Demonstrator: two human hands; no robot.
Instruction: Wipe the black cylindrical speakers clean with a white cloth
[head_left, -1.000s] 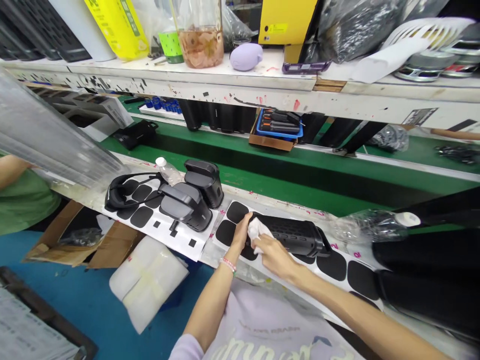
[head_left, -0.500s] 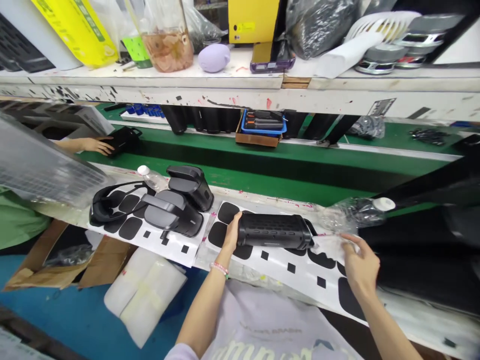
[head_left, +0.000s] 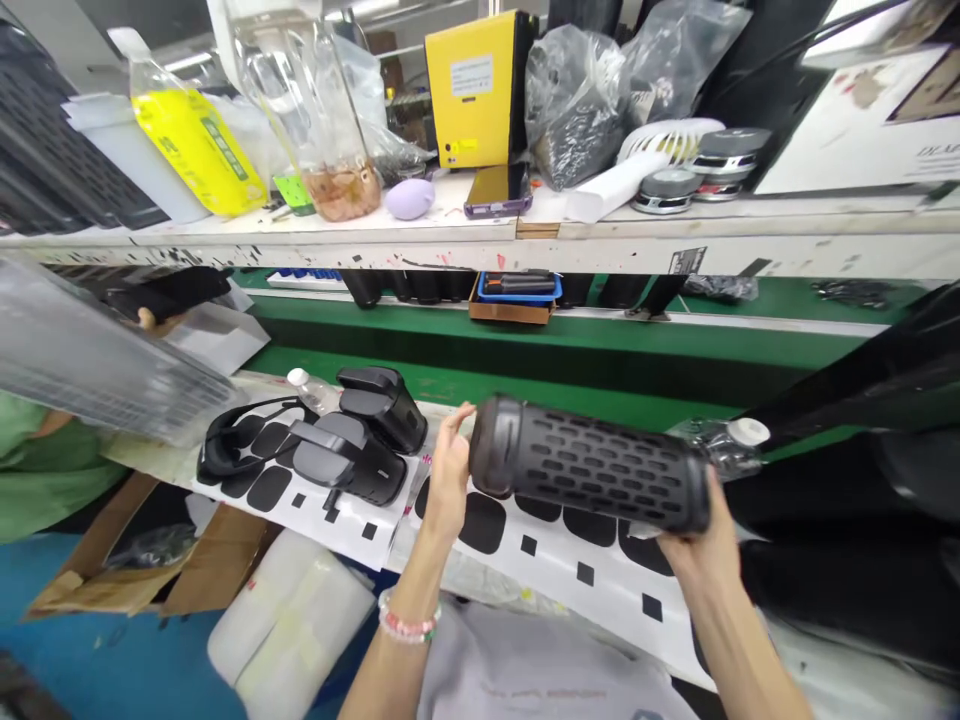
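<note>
A long black slotted housing (head_left: 600, 465) is held up off the bench, tilted slightly down to the right. My left hand (head_left: 447, 480) grips its rounded left end, with a beaded bracelet on that wrist. At the other end, my right hand (head_left: 705, 545) has its fingers behind and under the housing, partly hidden. Beneath it lies a white sheet (head_left: 551, 570) with black rounded pads and small black squares. To the left, two black housings with handles (head_left: 349, 458) (head_left: 382, 405) stand close together on another such sheet.
A black strap-like frame (head_left: 217, 450) lies left of the housings, near a capped plastic bottle (head_left: 319, 395). Another bottle (head_left: 739, 440) lies right. A green conveyor (head_left: 442, 375) runs behind. The overhead shelf (head_left: 315, 245) holds a phone (head_left: 499, 190). Cardboard box (head_left: 217, 565) below left.
The slotted housing has been lifted toward me and turned. My right hand has moved from the whitish scrap onto its right end. The co-worker's hand has drawn back left.
</note>
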